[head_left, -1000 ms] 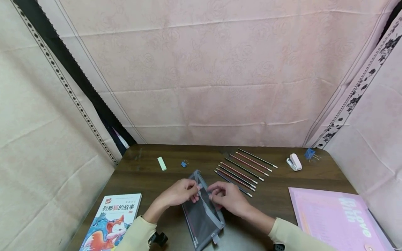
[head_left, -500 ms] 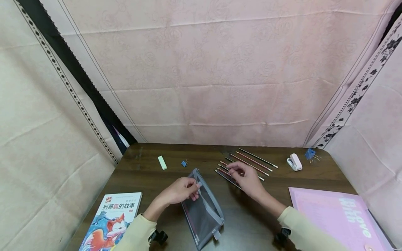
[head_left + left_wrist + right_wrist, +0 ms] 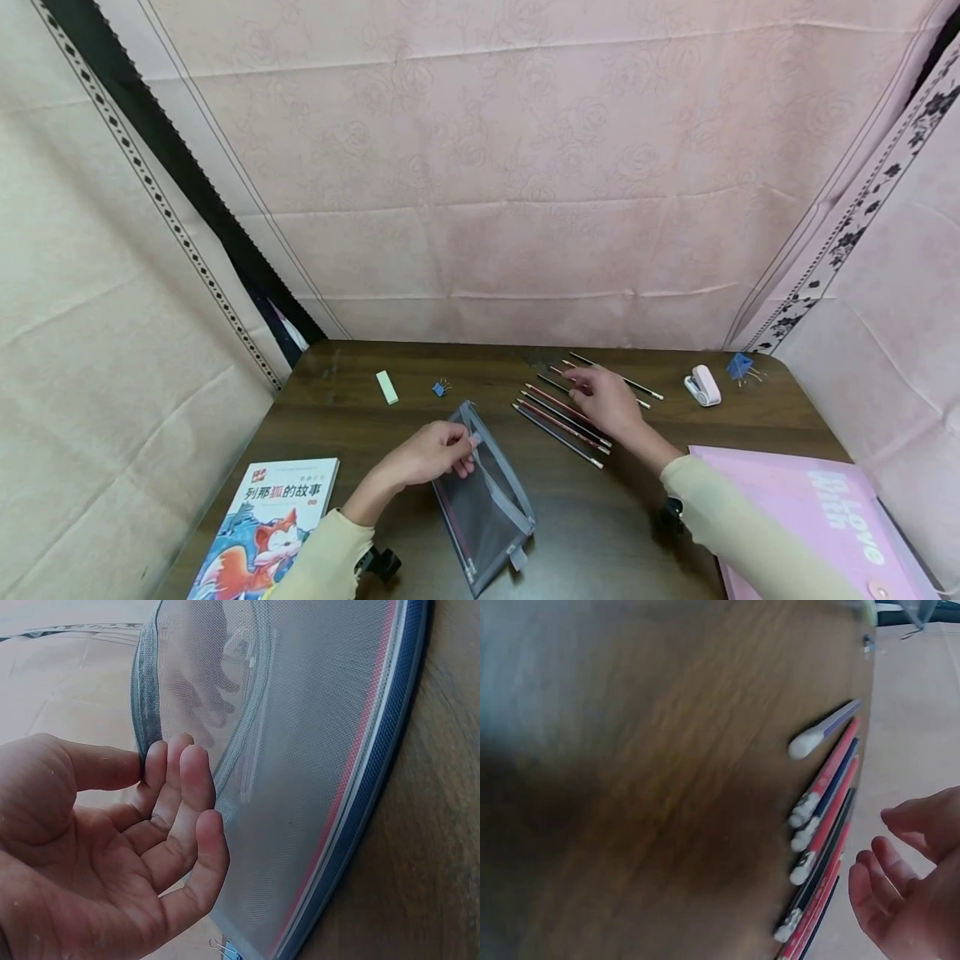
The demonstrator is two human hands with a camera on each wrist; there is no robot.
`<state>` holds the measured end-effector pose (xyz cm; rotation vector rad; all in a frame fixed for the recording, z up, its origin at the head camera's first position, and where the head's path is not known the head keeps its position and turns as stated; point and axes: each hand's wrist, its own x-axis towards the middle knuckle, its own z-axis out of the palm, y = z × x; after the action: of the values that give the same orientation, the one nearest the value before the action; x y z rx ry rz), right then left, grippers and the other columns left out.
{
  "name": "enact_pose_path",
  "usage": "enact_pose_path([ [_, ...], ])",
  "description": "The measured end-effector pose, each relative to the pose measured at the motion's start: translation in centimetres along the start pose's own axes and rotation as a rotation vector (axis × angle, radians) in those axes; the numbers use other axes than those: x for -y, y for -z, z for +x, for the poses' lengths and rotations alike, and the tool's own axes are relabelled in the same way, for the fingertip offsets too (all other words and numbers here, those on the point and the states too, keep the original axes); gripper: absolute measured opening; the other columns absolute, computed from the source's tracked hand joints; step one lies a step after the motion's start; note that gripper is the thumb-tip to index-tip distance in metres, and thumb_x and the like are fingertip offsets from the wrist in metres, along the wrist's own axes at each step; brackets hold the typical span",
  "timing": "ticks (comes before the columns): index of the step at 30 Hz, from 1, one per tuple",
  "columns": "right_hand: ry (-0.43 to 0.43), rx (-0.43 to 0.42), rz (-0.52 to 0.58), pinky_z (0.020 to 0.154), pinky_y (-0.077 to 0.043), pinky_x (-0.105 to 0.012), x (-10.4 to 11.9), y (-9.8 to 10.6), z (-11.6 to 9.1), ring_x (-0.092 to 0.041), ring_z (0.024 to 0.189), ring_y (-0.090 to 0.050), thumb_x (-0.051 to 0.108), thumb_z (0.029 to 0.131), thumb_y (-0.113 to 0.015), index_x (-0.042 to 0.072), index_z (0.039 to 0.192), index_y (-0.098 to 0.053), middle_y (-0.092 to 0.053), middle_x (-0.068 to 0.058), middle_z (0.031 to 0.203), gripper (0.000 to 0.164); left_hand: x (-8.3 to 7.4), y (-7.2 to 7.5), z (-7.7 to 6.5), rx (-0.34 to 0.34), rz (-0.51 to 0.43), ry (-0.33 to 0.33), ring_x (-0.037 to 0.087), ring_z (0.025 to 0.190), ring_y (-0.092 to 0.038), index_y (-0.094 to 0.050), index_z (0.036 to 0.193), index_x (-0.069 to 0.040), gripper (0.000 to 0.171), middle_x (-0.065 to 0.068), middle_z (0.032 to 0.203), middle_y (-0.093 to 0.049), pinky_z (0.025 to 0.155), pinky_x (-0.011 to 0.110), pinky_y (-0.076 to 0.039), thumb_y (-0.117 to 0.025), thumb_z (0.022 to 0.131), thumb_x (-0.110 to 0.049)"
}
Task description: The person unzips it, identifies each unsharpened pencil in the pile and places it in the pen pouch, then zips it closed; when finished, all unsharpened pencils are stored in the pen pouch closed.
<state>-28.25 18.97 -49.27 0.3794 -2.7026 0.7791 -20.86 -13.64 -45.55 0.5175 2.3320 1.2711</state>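
My left hand (image 3: 431, 454) pinches the opening edge of a grey mesh pencil case (image 3: 487, 521) between thumb and fingertips. In the left wrist view the mesh case (image 3: 307, 742) gapes at that edge, and a pink line runs along its blue-trimmed side. My right hand (image 3: 607, 404) hovers over a row of pencils (image 3: 558, 433), hiding the middle of several. The right wrist view shows the right hand (image 3: 915, 877) with thumb and fingers apart and nothing between them, beside the white-ended red and dark pencils (image 3: 825, 817).
A fox storybook (image 3: 270, 525) lies at the left and a pink folder (image 3: 810, 500) at the right. Toward the back are a pale green eraser-like block (image 3: 387, 387), a small blue binder clip (image 3: 439, 388), a white stapler (image 3: 702, 386) and a larger blue binder clip (image 3: 739, 365).
My right hand has left the pencil case and moved right and away from me, over the pencils toward the farther ones. My left hand keeps its pinch on the case.
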Motion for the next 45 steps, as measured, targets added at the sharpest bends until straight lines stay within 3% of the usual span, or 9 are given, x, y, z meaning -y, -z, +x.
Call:
enact_pose_path([
  [4, 0.016, 0.026, -0.142, 0.051, -0.045, -0.029, -0.7, -0.4, 0.2, -0.015, 0.076, -0.065, 0.018, 0.081, -0.074, 0.026, 0.113, -0.071, -0.066, 0.003, 0.09, 0.033, 0.0, 0.0, 0.1, 0.003, 0.005, 0.001, 0.018, 0.076, -0.068, -0.065, 0.087, -0.009, 0.031, 0.004, 0.083, -0.069, 0.071, 0.039, -0.055, -0.046, 0.102, -0.03],
  [7, 0.028, 0.055, -0.195, 0.05, -0.045, -0.029, -1.1, -0.6, 0.4, -0.016, 0.078, -0.066, 0.019, 0.079, -0.076, 0.026, 0.112, -0.071, -0.066, 0.004, 0.09, 0.034, 0.0, 0.0, 0.1, 0.005, 0.008, 0.005, 0.018, 0.076, -0.068, -0.065, 0.087, -0.009, 0.031, 0.004, 0.083, -0.07, 0.072, 0.039, -0.055, -0.047, 0.102, -0.03],
  [16, 0.016, 0.186, -0.225, 0.044, -0.038, -0.029, -1.3, -0.7, 0.8, -0.016, 0.072, -0.06, 0.014, 0.082, -0.071, 0.027, 0.109, -0.073, -0.071, 0.002, 0.098, 0.03, -0.1, 0.1, 0.2, 0.011, 0.011, 0.01, 0.018, 0.077, -0.068, -0.065, 0.088, -0.009, 0.034, 0.004, 0.084, -0.07, 0.072, 0.038, -0.056, -0.048, 0.101, -0.036],
  [25, 0.002, 0.302, -0.25, 0.054, -0.05, -0.035, -1.2, -0.3, 1.9, -0.016, 0.082, -0.068, 0.013, 0.08, -0.073, 0.03, 0.105, -0.074, -0.073, 0.005, 0.091, 0.03, -0.1, 0.0, 0.2, 0.023, 0.017, 0.02, 0.018, 0.077, -0.068, -0.065, 0.087, -0.009, 0.036, 0.005, 0.084, -0.07, 0.075, 0.041, -0.056, -0.049, 0.1, -0.038],
  [33, -0.007, 0.296, -0.249, 0.043, -0.038, -0.03, -1.2, -0.3, 2.6, -0.014, 0.063, -0.057, 0.01, 0.077, -0.066, 0.031, 0.105, -0.074, -0.07, 0.008, 0.082, 0.035, -0.6, 1.1, 0.3, 0.015, 0.039, 0.012, 0.019, 0.077, -0.068, -0.064, 0.088, -0.009, 0.036, 0.007, 0.085, -0.069, 0.075, 0.039, -0.056, -0.049, 0.099, -0.039],
  [41, 0.003, 0.313, -0.267, 0.043, -0.037, -0.029, -1.2, -0.4, 2.6, -0.013, 0.063, -0.056, 0.013, 0.076, -0.068, 0.031, 0.108, -0.072, -0.071, 0.006, 0.086, 0.037, -0.9, 1.8, 0.1, 0.006, 0.044, 0.013, 0.019, 0.077, -0.067, -0.064, 0.09, -0.007, 0.03, 0.008, 0.086, -0.069, 0.076, 0.043, -0.054, -0.046, 0.102, -0.028],
  [45, 0.08, 0.231, -0.282, 0.039, -0.032, -0.029, -1.1, 0.1, 2.4, -0.013, 0.055, -0.049, 0.012, 0.072, -0.068, 0.028, 0.106, -0.072, -0.065, 0.01, 0.066, 0.038, -1.1, 1.9, -0.1, 0.0, 0.035, 0.012, 0.02, 0.077, -0.067, -0.064, 0.09, -0.007, 0.029, 0.009, 0.085, -0.069, 0.075, 0.043, -0.054, -0.047, 0.102, -0.026],
])
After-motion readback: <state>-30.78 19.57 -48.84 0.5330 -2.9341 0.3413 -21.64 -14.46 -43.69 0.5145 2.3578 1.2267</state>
